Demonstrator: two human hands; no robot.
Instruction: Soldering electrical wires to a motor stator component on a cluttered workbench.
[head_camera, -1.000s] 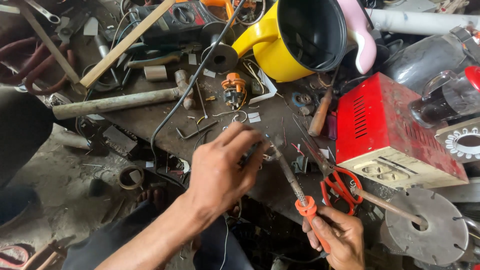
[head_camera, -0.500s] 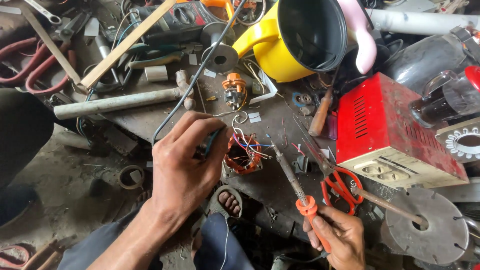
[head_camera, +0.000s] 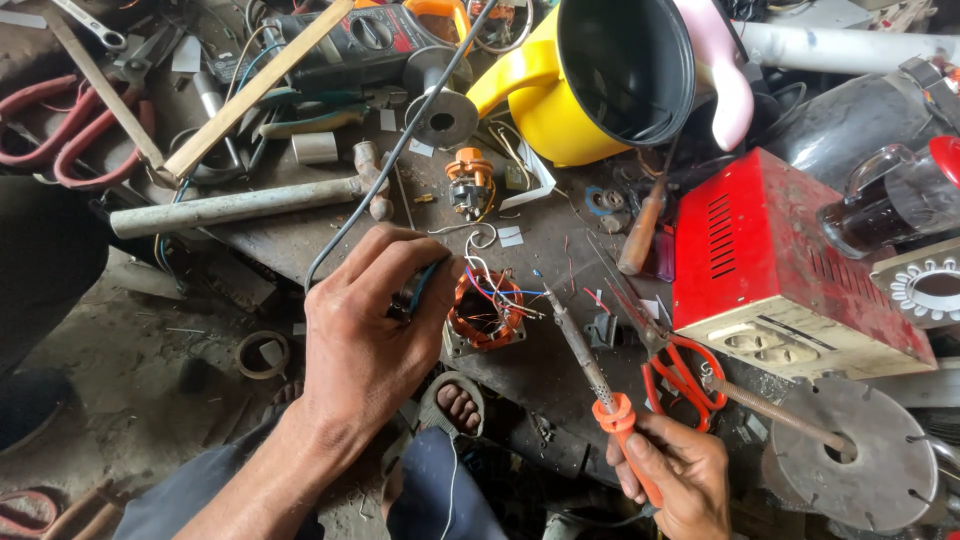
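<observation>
The left hand (head_camera: 365, 345) is curled shut around a dark wire (head_camera: 400, 145) and a small dark thing I cannot make out. Its fingertips sit just left of the copper coil (head_camera: 487, 312). The coil is a round ring wound with orange-brown wire, and it lies flat near the front edge of the work table (head_camera: 555, 225). Thin blue, red and white wires (head_camera: 500, 290) stick up out of the coil.

The right hand (head_camera: 672, 470) is closed around the orange handle of the soldering iron (head_camera: 590, 365). The iron is long and thin. It runs from the hand up and to the left, and its tip points at the right side of the coil, close to the loose wires. The left hand is the nearer one to the coil.

Right of the coil lie the red-handled pliers (head_camera: 670, 360), and past them stands the red box (head_camera: 775, 265). Behind the coil are a yellow pot (head_camera: 545, 95), a small orange part (head_camera: 468, 178) and a hammer (head_camera: 250, 205). A round metal disc (head_camera: 860, 455) lies far right of the coil. Nothing sits between the iron's tip and the coil but those thin wires.
</observation>
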